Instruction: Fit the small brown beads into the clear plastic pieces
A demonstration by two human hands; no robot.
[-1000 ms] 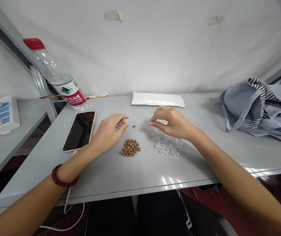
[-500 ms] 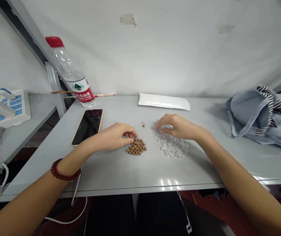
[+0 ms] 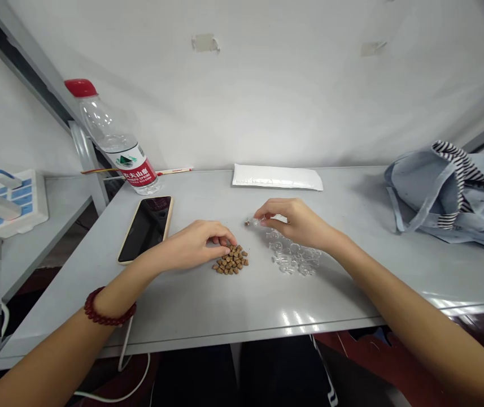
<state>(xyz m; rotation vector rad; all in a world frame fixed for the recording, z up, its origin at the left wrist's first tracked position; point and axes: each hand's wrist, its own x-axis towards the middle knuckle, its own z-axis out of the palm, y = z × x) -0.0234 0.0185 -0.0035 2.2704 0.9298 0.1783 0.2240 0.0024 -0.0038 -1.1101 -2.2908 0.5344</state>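
Observation:
A small heap of brown corks [image 3: 231, 262] lies on the grey table [image 3: 233, 305], and my left hand [image 3: 197, 246] rests at its left edge with fingertips pinched down among them. To the right sits a heap of tiny clear glass vials [image 3: 295, 257]. My right hand [image 3: 295, 221] hovers over the far side of that heap, fingers curled and pinched on a clear vial. One corked vial [image 3: 248, 223] lies on the table just off my right fingertips.
A phone [image 3: 145, 227] with a white cable lies at the left. A red-capped water bottle [image 3: 112, 141] leans at the back left. A white pouch [image 3: 276, 177] lies by the wall, blue and striped cloth [image 3: 449, 189] at the right, a power strip [image 3: 11, 200] on the side shelf.
My left hand dropped from the corked vial to the cork heap. My right hand dipped into the vial heap, then lifted slightly towards the corked vial.

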